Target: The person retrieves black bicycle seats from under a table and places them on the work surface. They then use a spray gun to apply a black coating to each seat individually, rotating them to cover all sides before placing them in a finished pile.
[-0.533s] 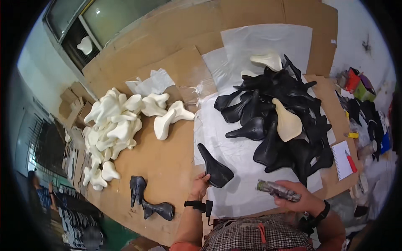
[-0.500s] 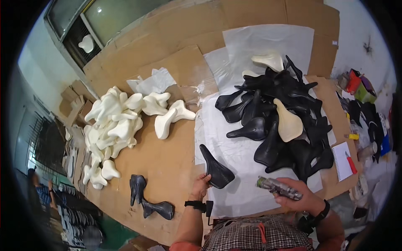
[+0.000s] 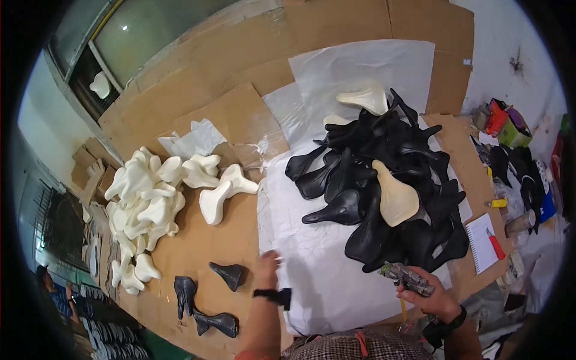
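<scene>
Our right grip (image 3: pixel 433 298) curls round a mottled grey tool (image 3: pixel 406 278) nearer us than the black saddle pile (image 3: pixel 337 207); our blurred left grip (image 3: pixel 267 271), left of that pile, looks empty, partly open.

Left hand (image 3: pixel 267 269) loose, right hand (image 3: pixel 431 296) curled

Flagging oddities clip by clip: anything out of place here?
A cream saddle piece lies atop the black pile, two more at its far side; odd, since other cream pieces are mostly heaped at left.

The right hand (image 3: pixel 437 295) holds 1 grey tool (image 3: pixel 408 278), the left hand (image 3: pixel 267 268) near 1 black saddle (image 3: pixel 229 276) on cardboard (image 3: pixel 195 249).
</scene>
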`<state>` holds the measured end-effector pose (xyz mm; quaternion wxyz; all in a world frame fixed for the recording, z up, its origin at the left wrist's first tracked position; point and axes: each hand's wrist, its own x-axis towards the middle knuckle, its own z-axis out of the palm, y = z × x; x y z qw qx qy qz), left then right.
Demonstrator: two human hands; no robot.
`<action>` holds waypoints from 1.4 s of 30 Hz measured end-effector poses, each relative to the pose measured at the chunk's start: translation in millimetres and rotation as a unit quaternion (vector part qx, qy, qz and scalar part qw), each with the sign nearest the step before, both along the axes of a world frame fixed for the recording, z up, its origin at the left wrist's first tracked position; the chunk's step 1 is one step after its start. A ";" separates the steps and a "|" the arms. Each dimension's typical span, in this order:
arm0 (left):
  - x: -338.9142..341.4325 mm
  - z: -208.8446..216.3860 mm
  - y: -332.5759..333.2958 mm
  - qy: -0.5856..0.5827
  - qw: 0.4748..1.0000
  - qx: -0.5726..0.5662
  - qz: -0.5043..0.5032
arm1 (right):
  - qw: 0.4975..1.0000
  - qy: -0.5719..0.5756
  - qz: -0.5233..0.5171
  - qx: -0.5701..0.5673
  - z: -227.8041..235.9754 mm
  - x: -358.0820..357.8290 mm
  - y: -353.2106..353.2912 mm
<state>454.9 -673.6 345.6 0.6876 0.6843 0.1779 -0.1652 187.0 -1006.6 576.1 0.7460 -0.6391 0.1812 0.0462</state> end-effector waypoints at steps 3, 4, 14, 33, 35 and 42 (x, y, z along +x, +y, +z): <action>7.9 -9.2 -127.9 0.139 0.969 -0.179 -0.103 | 1.000 0.008 0.000 -0.007 -1.9 9.1 -5.9; 8.5 -29.0 -148.5 0.125 0.980 -0.150 -0.048 | 1.000 0.001 0.012 -0.020 -1.7 11.0 -6.2; 25.2 -6.1 -183.4 0.181 0.945 -0.267 -0.052 | 0.997 -0.007 0.051 -0.051 17.2 54.5 -14.0; 28.1 122.8 -12.0 0.055 0.971 -0.189 -0.138 | 0.977 -0.040 0.191 -0.087 63.3 60.5 -3.4; 25.7 88.3 -21.1 0.072 0.969 -0.164 -0.167 | 0.979 -0.063 0.175 -0.087 59.0 59.5 -4.0; 27.2 47.2 -32.6 0.122 0.966 -0.089 -0.211 | 0.991 -0.085 0.073 -0.078 48.3 57.0 -12.9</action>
